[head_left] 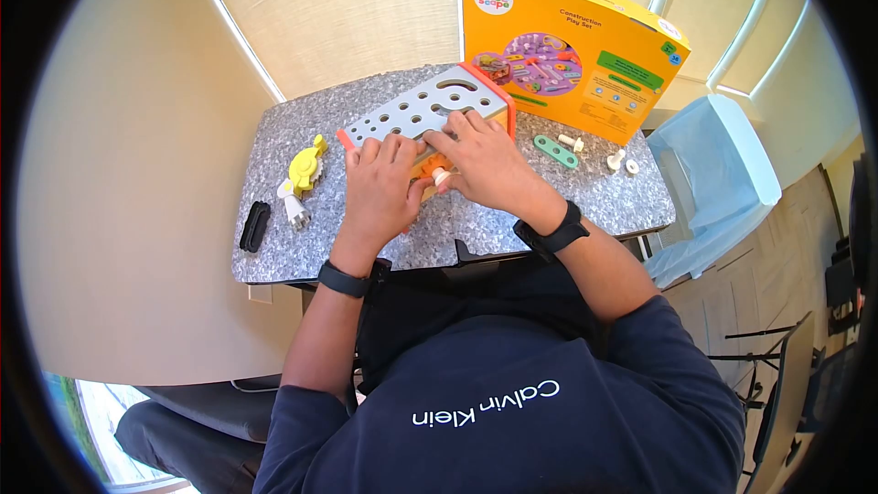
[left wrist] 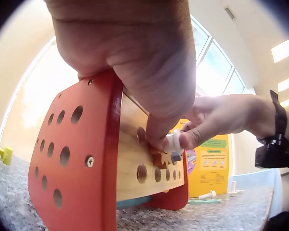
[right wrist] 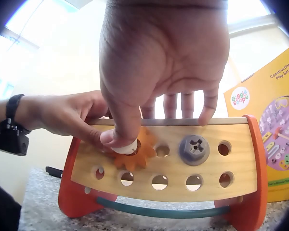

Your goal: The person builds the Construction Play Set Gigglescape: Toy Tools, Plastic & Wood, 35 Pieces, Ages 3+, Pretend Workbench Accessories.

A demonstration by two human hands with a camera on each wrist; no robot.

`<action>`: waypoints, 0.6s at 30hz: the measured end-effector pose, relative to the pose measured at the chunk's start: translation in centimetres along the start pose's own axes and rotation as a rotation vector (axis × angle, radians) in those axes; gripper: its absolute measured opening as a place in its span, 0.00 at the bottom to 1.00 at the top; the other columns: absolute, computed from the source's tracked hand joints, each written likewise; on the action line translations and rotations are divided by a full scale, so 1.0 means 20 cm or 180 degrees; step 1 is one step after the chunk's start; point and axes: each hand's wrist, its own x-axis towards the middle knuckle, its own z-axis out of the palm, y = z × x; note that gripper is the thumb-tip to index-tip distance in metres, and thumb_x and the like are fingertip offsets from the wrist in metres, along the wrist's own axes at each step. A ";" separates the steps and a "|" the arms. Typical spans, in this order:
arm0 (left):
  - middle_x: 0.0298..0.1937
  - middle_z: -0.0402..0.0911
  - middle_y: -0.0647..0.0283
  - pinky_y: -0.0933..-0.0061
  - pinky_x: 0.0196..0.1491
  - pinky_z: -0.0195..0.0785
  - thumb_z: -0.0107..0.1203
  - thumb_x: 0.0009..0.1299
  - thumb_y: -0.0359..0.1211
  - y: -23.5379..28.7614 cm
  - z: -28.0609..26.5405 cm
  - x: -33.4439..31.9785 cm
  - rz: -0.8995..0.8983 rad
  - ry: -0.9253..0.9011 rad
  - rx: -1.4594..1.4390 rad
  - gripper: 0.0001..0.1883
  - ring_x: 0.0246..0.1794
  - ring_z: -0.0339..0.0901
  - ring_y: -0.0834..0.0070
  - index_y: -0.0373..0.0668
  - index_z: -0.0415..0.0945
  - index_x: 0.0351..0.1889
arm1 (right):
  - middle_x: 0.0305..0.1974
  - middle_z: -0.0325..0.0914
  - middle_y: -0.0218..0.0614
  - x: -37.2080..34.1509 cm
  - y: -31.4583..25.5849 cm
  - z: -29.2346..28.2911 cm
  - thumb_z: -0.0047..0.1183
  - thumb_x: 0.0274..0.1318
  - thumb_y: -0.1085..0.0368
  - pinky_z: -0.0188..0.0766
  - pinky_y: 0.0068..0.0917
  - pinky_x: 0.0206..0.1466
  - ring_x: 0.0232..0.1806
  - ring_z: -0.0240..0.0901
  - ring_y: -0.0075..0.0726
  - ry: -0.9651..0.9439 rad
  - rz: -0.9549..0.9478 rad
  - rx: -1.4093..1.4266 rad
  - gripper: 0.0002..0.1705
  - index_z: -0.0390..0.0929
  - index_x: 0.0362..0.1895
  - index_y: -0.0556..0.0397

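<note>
A wooden toy workbench (head_left: 402, 108) with a grey holed top and red ends stands before me. Against its wooden side panel (right wrist: 178, 185) sits an orange gear (right wrist: 145, 156), with a white bolt (right wrist: 127, 148) at its middle. My right hand (head_left: 489, 165) reaches over the top edge, fingers on the top panel and thumb on the bolt head. Beside it my left hand (head_left: 380, 187) grips the workbench's edge, fingers over the top; its thumb meets the bolt from the other side. A grey bolt (right wrist: 194, 149) sits in another hole of the same panel.
Left on the speckled table (head_left: 338, 236) lie a yellow toy saw (head_left: 306, 165), a white-and-grey toy piece (head_left: 294, 205) and a black object (head_left: 255, 226). A yellow box (head_left: 567, 55) stands behind. At right are a green strip (head_left: 555, 152), white bolts (head_left: 615, 160) and a white ring (head_left: 632, 166).
</note>
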 end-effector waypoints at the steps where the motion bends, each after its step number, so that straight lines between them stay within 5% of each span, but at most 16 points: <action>1: 0.49 0.78 0.62 0.54 0.54 0.60 0.72 0.59 0.35 0.00 0.00 0.00 -0.0026 -0.0007 -0.0009 0.25 0.52 0.73 0.59 0.46 0.77 0.55 | 0.52 0.73 0.38 0.00 0.00 0.00 0.76 0.43 0.54 0.70 0.44 0.58 0.58 0.72 0.46 -0.0012 -0.0019 -0.0025 0.37 0.77 0.60 0.42; 18: 0.49 0.78 0.61 0.54 0.55 0.60 0.69 0.57 0.31 0.04 0.00 0.00 -0.0158 0.0046 -0.0007 0.25 0.51 0.72 0.58 0.45 0.75 0.53 | 0.51 0.72 0.39 0.00 -0.02 0.02 0.75 0.43 0.58 0.73 0.42 0.57 0.56 0.72 0.48 0.0022 0.0017 -0.0069 0.36 0.77 0.59 0.45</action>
